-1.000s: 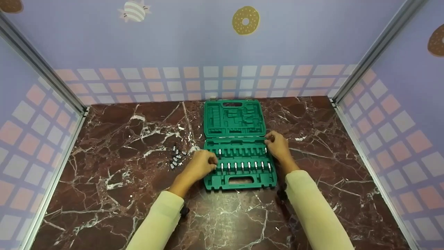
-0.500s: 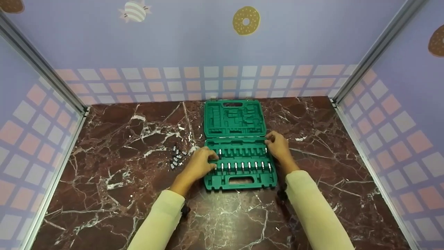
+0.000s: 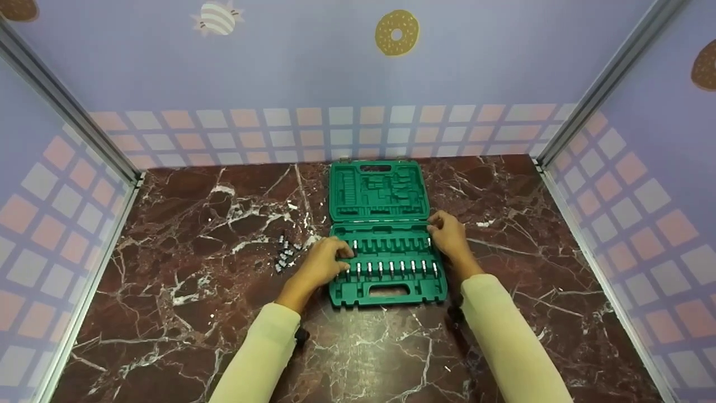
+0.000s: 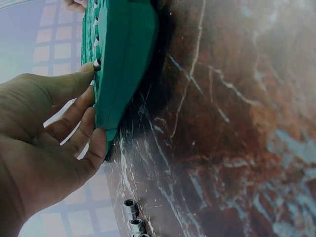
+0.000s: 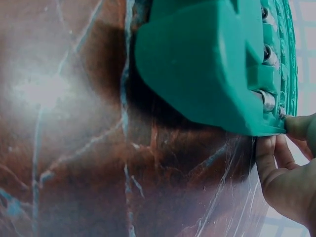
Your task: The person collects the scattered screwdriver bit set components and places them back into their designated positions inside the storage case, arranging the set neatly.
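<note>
A green socket case lies unfolded on the marbled surface, with a row of metal sockets along its lower part. My left hand is at the case's left end. In the left wrist view its thumb touches the lowest visible socket, and other fingers rest against the green side wall. The index fingertip is hidden there. My right hand holds the case's right edge, thumb on top and fingers beneath the side, close to the end socket of the upper row. Another socket stands at that row's left end.
Several loose sockets lie in a small pile left of the case. The raised lid, with moulded recesses, leans back toward the patterned rear wall. Side walls close in the marbled surface.
My left hand has shifted slightly up and back along the case's left end, and the leftmost socket of the lower row now shows below the thumb. The right hand has stayed in place.
</note>
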`<move>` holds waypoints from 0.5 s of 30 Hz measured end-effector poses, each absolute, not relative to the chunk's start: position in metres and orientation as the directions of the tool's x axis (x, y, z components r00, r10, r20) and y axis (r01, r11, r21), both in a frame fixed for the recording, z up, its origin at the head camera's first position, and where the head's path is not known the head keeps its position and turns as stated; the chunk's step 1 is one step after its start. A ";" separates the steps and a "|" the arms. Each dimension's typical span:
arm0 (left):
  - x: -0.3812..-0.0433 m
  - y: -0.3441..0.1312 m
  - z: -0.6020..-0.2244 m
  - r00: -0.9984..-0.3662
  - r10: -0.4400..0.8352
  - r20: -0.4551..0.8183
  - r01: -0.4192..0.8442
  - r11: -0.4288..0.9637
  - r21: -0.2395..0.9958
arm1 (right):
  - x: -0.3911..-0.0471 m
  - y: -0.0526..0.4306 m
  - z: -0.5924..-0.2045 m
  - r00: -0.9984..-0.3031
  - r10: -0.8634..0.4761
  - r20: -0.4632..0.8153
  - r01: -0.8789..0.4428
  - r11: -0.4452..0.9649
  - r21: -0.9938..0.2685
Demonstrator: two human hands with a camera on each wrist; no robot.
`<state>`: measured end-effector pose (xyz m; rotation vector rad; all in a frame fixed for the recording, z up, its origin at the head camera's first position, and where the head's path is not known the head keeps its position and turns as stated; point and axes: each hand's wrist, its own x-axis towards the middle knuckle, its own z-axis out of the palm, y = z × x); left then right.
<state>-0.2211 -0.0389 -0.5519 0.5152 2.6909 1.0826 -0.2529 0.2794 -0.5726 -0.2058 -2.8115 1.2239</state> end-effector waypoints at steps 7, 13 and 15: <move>-0.222 -0.037 -0.553 -0.919 0.391 -0.045 0.254 0.677 0.691 | -0.255 0.279 -0.573 -0.989 0.150 0.000 0.102 0.673 -0.733; -0.225 -0.038 -0.552 -0.907 0.419 -0.042 0.281 0.677 0.680 | -0.254 0.279 -0.572 -0.989 0.150 -0.008 0.107 0.667 -0.737; -0.226 -0.038 -0.551 -0.901 0.434 -0.033 0.300 0.674 0.675 | -0.254 0.278 -0.572 -0.989 0.148 -0.006 0.104 0.666 -0.738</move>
